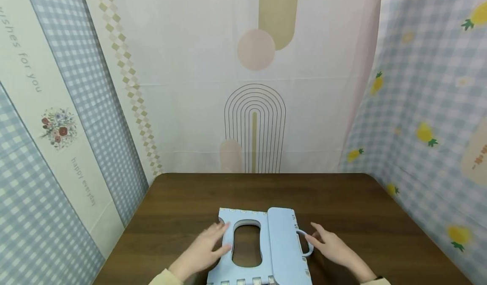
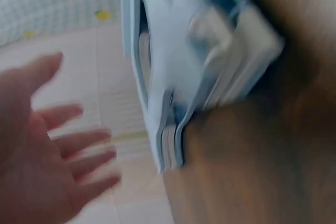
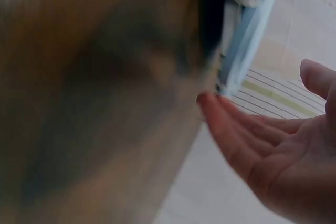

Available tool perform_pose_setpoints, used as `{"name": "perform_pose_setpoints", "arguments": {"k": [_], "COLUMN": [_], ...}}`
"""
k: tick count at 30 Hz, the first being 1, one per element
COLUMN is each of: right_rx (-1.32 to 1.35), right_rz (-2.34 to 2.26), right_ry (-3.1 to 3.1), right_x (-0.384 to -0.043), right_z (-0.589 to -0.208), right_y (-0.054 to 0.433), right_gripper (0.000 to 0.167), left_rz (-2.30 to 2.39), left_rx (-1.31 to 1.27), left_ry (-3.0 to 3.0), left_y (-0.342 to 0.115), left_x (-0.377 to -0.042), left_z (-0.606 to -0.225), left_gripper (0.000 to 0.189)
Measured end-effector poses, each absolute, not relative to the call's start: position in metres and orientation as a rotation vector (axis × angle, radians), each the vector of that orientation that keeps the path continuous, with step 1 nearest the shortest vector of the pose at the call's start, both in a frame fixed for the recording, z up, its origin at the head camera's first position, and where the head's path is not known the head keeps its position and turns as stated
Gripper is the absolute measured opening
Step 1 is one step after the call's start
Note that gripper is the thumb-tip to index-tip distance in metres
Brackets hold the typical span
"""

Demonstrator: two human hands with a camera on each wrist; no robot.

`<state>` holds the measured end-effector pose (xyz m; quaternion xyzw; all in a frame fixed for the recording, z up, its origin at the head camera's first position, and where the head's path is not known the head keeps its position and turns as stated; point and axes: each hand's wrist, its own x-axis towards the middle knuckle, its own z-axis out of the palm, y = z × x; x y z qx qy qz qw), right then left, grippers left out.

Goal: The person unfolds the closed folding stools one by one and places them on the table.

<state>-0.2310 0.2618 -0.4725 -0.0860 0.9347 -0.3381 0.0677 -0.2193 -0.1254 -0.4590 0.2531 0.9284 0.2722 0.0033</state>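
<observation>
A light blue plastic folding stool (image 1: 285, 242), folded flat, lies on the brown table in the head view. It has a large rounded opening through its left part and a loop handle (image 1: 311, 250) on its right edge. My left hand (image 1: 205, 249) is over the stool's left edge, fingers spread; the left wrist view shows its palm facing the stool's layered side (image 2: 173, 51) across a gap. Beside the handle is my right hand (image 1: 331, 245), thumb and fingers apart. In the right wrist view its fingers (image 3: 236, 129) are extended and grip nothing, near the stool's edge (image 3: 247, 35).
The dark wooden table (image 1: 182, 192) extends behind the stool and to both sides. A pale patterned cloth (image 1: 190, 107) hangs behind it. Blue checked cloths stand at the left (image 1: 91, 65) and right (image 1: 411, 107).
</observation>
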Motion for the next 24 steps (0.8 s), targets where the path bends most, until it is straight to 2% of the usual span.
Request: {"name": "perform_pose_setpoints", "arguments": {"k": [5,10,17,24], "right_rx": [-0.297,-0.344,-0.259,-0.131], "right_rz": [-1.056,-1.107,-1.41,-1.709], "right_ry": [2.774,2.762,2.557,2.368], "right_x": [-0.232,-0.23,-0.226,-0.226], "right_z": [-0.485,-0.494,-0.497,-0.499], "right_y": [0.259,0.256,0.252,0.254], "right_gripper": [0.064,0.056,0.059,0.051], "left_rz": [0.785,0.663,0.536,0.537], "left_rx": [1.103,1.209,1.192,1.127], "left_ry": [2.706,2.582,2.723,2.798], "left_y": [-0.11,-0.097,-0.09,-0.083], "left_x": [-0.21,-0.205,-0.203,-0.2], "left_z": [-0.467,-0.479,-0.491,-0.492], "left_gripper": [0.057,0.054,0.036,0.028]}}
